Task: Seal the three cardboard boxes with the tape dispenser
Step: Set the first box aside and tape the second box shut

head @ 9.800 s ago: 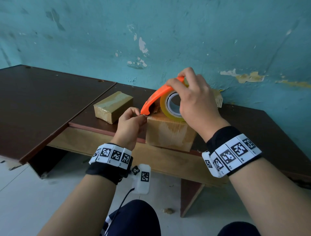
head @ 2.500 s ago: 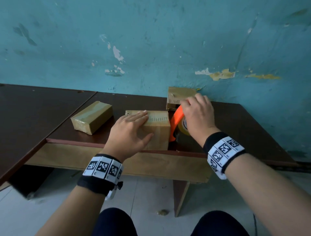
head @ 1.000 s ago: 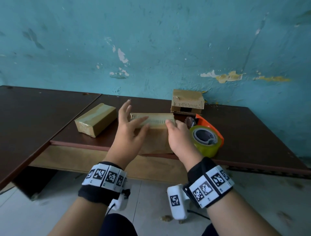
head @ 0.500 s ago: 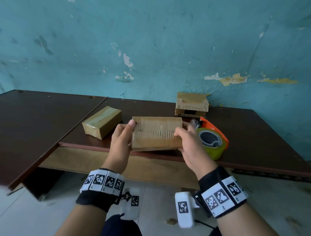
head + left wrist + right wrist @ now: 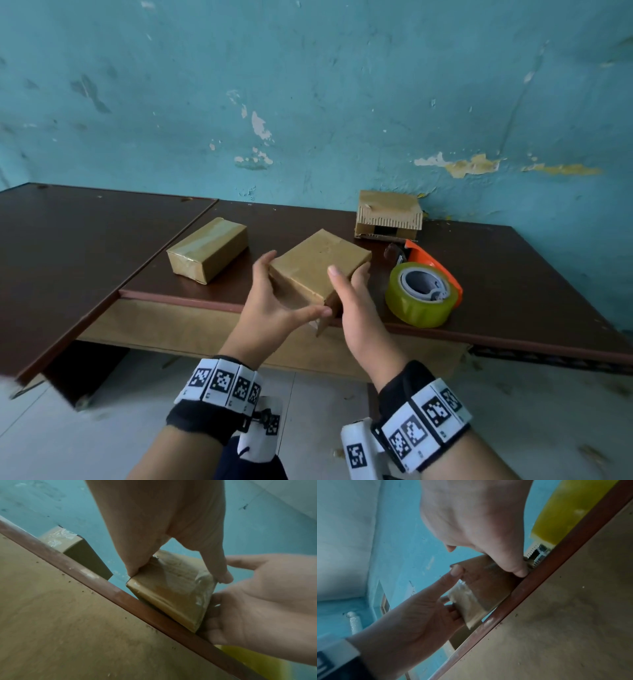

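Note:
Both hands hold a brown cardboard box [image 5: 318, 263] just above the table's front edge, turned cornerwise and tilted. My left hand [image 5: 284, 291] grips its left side, thumb under the near corner. My right hand [image 5: 349, 284] grips its right side, thumb up against the near face. The left wrist view shows glossy tape on the box [image 5: 171, 588]. The orange tape dispenser [image 5: 424, 291] with its yellow-green roll lies flat on the table, right of my hands, untouched. A taped box [image 5: 207, 248] lies to the left. A third box [image 5: 388, 214] with an open gap in its front stands by the wall.
The dark brown table [image 5: 513, 267] ends at a red-brown front edge [image 5: 191, 301] under my hands. A second, lower tabletop [image 5: 68, 246] adjoins on the left. A peeling teal wall [image 5: 308, 102] stands close behind. Pale floor tiles show below.
My right hand has laid the dispenser on the table. Both hands have lifted the middle box and turned it from square-on to cornerwise.

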Motion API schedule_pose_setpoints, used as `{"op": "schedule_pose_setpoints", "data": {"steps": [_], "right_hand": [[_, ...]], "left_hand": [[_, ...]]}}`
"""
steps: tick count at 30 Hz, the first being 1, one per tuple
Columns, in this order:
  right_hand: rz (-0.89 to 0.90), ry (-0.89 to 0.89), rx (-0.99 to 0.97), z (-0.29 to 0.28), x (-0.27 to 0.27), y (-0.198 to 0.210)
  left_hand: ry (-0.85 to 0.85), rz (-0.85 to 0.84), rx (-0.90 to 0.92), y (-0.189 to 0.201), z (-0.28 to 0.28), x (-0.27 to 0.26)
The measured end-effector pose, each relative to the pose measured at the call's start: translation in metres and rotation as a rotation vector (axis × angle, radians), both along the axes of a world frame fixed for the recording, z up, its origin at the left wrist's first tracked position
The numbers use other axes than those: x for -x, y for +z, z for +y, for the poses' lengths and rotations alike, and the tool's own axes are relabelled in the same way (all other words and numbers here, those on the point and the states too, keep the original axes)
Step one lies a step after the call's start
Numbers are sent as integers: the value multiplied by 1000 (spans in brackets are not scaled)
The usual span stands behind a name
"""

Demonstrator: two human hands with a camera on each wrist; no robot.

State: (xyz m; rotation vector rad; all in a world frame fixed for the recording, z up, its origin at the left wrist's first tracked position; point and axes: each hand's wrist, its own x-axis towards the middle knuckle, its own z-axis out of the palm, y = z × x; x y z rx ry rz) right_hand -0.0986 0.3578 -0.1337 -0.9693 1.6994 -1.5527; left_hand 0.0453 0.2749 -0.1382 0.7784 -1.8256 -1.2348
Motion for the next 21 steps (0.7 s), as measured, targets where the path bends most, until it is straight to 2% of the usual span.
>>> {"op": "schedule_pose_setpoints", "data": {"steps": [5, 9, 13, 18, 21], "right_hand": [[254, 23, -43, -6, 6, -16], [462, -118, 63, -7, 2, -16], [495, -224, 156, -3, -10, -14], [459, -152, 138, -20, -12, -10], [451, -96, 111, -32, -14, -7]], "left_hand": [[7, -20, 70, 4, -13, -7], [31, -73, 133, 3, -24, -15], [16, -80, 161, 2, -26, -18], [11, -116, 161, 9, -38, -33], [8, -213, 202, 14, -45, -47]]}}
